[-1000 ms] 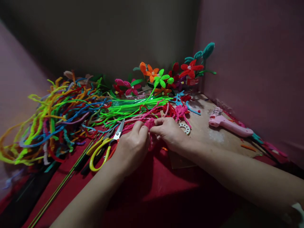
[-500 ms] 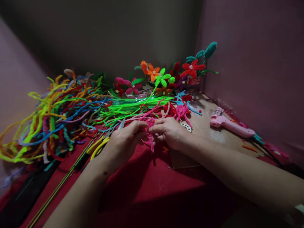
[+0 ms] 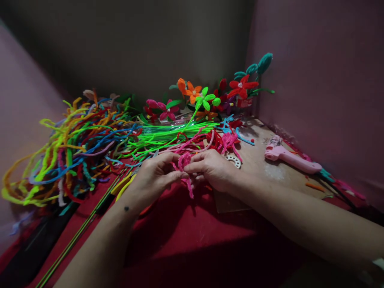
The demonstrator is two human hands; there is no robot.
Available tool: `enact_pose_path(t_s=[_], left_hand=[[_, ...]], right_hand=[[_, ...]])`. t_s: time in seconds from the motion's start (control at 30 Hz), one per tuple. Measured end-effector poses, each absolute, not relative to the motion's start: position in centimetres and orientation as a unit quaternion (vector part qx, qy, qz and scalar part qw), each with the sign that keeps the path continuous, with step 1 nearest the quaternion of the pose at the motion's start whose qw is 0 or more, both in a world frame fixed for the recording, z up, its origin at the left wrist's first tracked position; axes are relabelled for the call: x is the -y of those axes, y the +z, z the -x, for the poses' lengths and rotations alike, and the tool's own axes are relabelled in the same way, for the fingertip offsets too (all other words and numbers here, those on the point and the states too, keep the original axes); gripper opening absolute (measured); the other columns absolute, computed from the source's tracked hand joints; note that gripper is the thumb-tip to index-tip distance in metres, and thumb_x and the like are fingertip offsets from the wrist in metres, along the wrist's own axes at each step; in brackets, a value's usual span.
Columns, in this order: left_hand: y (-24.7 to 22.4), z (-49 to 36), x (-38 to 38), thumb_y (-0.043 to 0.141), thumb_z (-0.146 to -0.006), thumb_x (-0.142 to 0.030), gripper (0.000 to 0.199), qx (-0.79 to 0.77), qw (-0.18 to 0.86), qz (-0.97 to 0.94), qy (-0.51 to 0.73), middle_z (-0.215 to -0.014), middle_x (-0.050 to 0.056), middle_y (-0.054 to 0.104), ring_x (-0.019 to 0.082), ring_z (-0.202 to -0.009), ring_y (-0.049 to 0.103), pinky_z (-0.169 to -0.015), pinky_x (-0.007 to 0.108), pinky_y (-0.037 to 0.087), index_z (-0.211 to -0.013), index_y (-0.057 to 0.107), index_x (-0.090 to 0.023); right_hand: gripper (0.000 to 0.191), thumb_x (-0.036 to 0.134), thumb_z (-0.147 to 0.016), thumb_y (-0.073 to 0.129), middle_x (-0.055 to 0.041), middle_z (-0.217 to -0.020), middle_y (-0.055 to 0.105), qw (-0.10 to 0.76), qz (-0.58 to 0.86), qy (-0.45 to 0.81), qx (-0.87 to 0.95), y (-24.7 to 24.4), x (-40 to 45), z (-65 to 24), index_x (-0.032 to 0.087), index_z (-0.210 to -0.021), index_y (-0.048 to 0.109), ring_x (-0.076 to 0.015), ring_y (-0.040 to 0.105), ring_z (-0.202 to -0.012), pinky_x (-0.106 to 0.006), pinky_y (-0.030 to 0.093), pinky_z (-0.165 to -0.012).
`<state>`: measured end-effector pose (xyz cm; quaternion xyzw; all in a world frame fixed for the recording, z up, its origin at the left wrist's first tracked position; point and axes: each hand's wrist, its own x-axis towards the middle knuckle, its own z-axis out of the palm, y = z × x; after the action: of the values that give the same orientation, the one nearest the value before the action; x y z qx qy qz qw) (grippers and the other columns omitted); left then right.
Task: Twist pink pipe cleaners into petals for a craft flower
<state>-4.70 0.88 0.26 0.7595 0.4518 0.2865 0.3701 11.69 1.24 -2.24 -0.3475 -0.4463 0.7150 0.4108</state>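
Between my hands is a bent pink pipe cleaner (image 3: 184,161), looped at the top with an end hanging down. My left hand (image 3: 157,174) pinches its left side between thumb and fingers. From the right, my right hand (image 3: 211,170) grips the same piece, its fingertips meeting those of the left. Some of the pink piece is hidden behind the fingers. Just beyond the hands lie pink pipe cleaners (image 3: 196,141) and a bundle of bright green ones (image 3: 168,134). A crumpled pink cluster (image 3: 229,141) rests past my right hand.
A big tangle of coloured pipe cleaners (image 3: 81,144) lies at left, with yellow-handled pliers (image 3: 123,185) beside my left wrist. At right, a pink glue gun (image 3: 280,153) sits on a board (image 3: 255,176). Finished pipe-cleaner flowers (image 3: 205,99) stand at the back over the red cloth (image 3: 192,236).
The pink pipe cleaner has turned, and a loop now shows above my fingers. My left thumb has shifted down and right across it. The hands stay close together.
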Motion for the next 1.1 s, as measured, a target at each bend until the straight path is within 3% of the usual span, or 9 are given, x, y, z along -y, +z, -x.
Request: enact_pose_path(t_s=[0.07,0.17,0.37,0.6,0.9,1.1], left_hand=[[0.3,4.6,-0.9,0.067,-0.07,-0.027,0.022,-0.439,0.389,-0.748,0.31,-0.084,0.003,0.058,0.012,-0.071,0.057,-0.061,0.023,0.047,-0.086,0.057,-0.015],[0.5,4.1,-0.8,0.067,-0.07,-0.023,0.021,-0.42,0.458,-0.711,0.328,-0.08,0.001,0.058,0.011,-0.067,0.056,-0.059,0.023,0.047,-0.084,0.054,-0.015],[0.4,3.5,-0.8,0.066,-0.069,-0.018,0.023,-0.392,0.51,-0.686,0.341,-0.076,0.001,0.061,0.014,-0.07,0.061,-0.062,0.025,0.05,-0.087,0.052,-0.014],[0.4,3.5,-0.5,0.061,-0.074,-0.017,0.039,-0.423,0.508,-0.682,0.313,-0.057,-0.005,0.058,0.014,-0.049,0.06,-0.05,0.026,0.05,-0.109,0.043,-0.016],[0.6,4.4,-0.5,0.062,-0.072,-0.014,0.054,-0.397,0.591,-0.645,0.278,-0.058,-0.003,0.058,0.012,-0.044,0.056,-0.037,0.02,0.045,-0.121,0.04,-0.018],[0.9,4.5,-0.6,0.062,-0.072,-0.013,0.045,-0.422,0.578,-0.65,0.256,-0.055,-0.003,0.058,0.01,-0.042,0.055,-0.036,0.017,0.044,-0.114,0.047,-0.015]], right_hand=[[0.012,0.014,-0.062,0.063,0.0022,-0.046,0.051,0.399,0.323,0.741,0.432,-2.2,-1.3,-11.7,0.014,-0.053,0.055,-0.008,0.048,-0.04,-0.024,0.048,-0.044],[0.011,0.018,-0.066,0.063,-0.0009,-0.051,0.057,0.394,0.325,0.748,0.425,-2.2,-1.3,-11.8,0.012,-0.059,0.057,-0.0092,0.052,-0.042,-0.023,0.047,-0.045],[0.017,0.021,-0.067,0.065,0.0026,-0.046,0.051,0.444,0.334,0.712,0.429,-2.6,-1.8,-12.1,0.013,-0.057,0.053,-0.0064,0.044,-0.038,-0.021,0.04,-0.041],[0.012,0.018,-0.062,0.065,0.0006,-0.052,0.054,0.468,0.302,0.738,0.381,-2.8,-1.8,-11.6,0.012,-0.059,0.055,-0.0089,0.049,-0.045,-0.023,0.04,-0.046],[0.005,0.012,-0.066,0.059,0.0011,-0.05,0.054,0.459,0.286,0.77,0.338,-2.2,-1.5,-11.6,0.011,-0.063,0.055,-0.0071,0.046,-0.041,-0.022,0.037,-0.046],[0.007,0.013,-0.064,0.062,0.0008,-0.052,0.055,0.461,0.276,0.759,0.369,-2.6,-1.8,-11.7,0.012,-0.064,0.055,-0.0074,0.048,-0.043,-0.022,0.039,-0.046]])
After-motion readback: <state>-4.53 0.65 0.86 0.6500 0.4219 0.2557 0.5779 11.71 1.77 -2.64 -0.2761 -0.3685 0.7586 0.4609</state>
